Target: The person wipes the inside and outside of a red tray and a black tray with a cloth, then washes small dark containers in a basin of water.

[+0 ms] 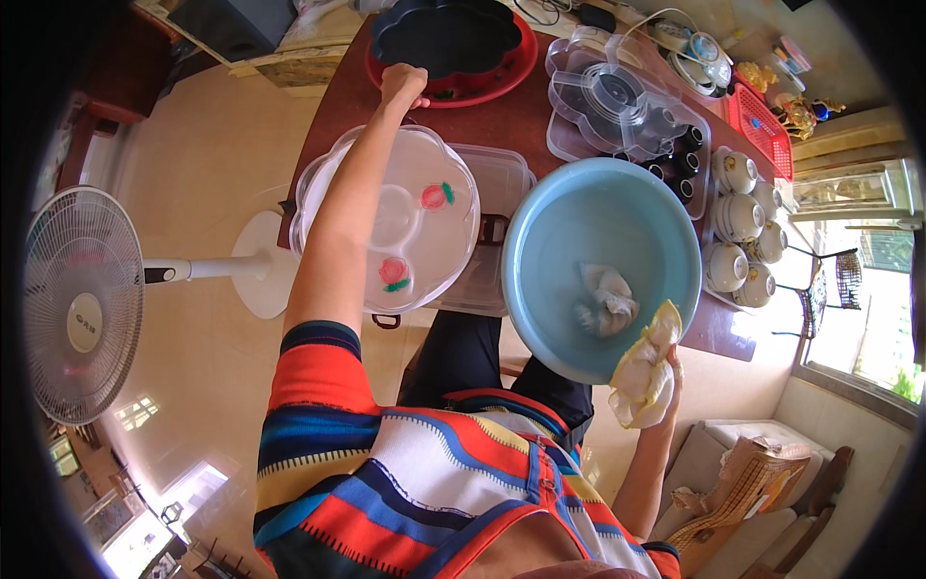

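My left hand [405,85], its fingers curled, is over the near rim of a red tray [528,54] with a black scalloped tray [448,36] in it; whether it grips anything cannot be told. My right hand [676,365] holds several pieces of thick pale fruit peel [644,369] beside the near right rim of a light blue plastic basin [517,253]. Water stands in the basin, with a crumpled white cloth [611,300] in it. Under my left forearm lies a scalloped clear plastic lid [434,246] with red flower prints.
Clear compartment trays [579,108], small black cups [684,163], stacked patterned bowls [738,217] and a red plastic basket [767,137] stand on the right part of the wooden table [716,336]. A standing fan [85,304] is at the left, a sofa [716,449] at the lower right.
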Action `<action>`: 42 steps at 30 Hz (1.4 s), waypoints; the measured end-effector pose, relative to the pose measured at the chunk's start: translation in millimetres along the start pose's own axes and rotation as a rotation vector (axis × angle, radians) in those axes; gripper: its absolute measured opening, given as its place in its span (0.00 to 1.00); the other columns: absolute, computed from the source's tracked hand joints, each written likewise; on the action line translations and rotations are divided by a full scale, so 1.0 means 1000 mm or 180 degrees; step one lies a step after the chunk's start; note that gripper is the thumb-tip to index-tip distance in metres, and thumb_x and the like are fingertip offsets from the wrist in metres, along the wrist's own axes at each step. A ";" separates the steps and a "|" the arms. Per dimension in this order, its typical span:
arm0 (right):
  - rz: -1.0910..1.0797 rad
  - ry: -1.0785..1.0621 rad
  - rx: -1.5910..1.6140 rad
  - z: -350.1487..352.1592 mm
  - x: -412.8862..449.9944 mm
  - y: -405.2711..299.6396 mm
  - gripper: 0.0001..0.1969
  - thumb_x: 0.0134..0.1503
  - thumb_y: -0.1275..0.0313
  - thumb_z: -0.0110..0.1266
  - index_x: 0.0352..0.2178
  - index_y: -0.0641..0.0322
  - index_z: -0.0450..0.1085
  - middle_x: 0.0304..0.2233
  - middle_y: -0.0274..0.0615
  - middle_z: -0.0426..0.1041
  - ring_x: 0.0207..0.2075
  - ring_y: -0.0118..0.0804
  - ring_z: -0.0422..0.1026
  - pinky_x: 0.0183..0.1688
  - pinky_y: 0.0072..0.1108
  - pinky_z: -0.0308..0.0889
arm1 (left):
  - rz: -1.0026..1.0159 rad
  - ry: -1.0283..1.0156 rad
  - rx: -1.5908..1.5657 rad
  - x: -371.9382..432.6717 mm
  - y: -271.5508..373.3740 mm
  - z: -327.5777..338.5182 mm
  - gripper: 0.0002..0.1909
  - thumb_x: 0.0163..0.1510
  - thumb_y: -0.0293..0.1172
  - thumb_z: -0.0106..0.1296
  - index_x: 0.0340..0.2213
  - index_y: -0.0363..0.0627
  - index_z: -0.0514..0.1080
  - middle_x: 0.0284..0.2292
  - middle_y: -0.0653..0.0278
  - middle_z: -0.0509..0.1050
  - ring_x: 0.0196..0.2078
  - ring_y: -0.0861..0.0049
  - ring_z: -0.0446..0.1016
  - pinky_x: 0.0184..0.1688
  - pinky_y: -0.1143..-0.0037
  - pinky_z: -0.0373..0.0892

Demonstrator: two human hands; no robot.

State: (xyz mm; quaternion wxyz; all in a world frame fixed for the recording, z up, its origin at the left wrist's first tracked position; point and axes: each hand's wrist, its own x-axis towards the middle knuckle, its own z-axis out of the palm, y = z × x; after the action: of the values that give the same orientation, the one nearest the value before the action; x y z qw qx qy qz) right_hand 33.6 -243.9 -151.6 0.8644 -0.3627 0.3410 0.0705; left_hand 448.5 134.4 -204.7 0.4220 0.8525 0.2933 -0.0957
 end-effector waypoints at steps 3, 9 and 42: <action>0.0050 0.0023 0.0064 0.002 -0.001 0.000 0.24 0.50 0.55 0.47 0.43 0.63 0.60 0.33 0.42 0.68 0.32 0.37 0.70 0.34 0.27 0.68 | 0.0125 0.0129 0.0212 -0.007 0.000 -0.002 0.13 0.47 0.29 0.39 0.25 0.29 0.68 0.17 0.54 0.73 0.16 0.73 0.73 0.13 0.81 0.67; -0.0015 -0.0022 0.0026 0.001 -0.001 -0.001 0.25 0.50 0.55 0.48 0.43 0.63 0.59 0.33 0.43 0.68 0.33 0.38 0.70 0.35 0.27 0.68 | 0.0192 -0.0176 0.0542 0.013 -0.016 0.002 0.15 0.48 0.35 0.44 0.27 0.30 0.66 0.19 0.55 0.71 0.15 0.72 0.73 0.11 0.80 0.66; -0.0078 -0.0433 0.0239 -0.023 0.006 0.006 0.27 0.48 0.54 0.50 0.43 0.63 0.59 0.33 0.45 0.67 0.33 0.39 0.70 0.34 0.28 0.68 | 0.5736 0.1346 0.2640 -0.122 0.065 0.128 0.03 0.43 0.30 0.45 0.21 0.50 0.62 0.18 0.66 0.64 0.19 0.75 0.70 0.16 0.76 0.66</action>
State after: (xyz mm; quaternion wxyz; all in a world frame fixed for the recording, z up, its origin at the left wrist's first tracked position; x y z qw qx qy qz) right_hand 22.9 -255.8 -170.8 0.8994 -0.3286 0.2794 0.0716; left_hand 398.7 -46.4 -191.1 -0.0528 0.8351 -0.4467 0.3167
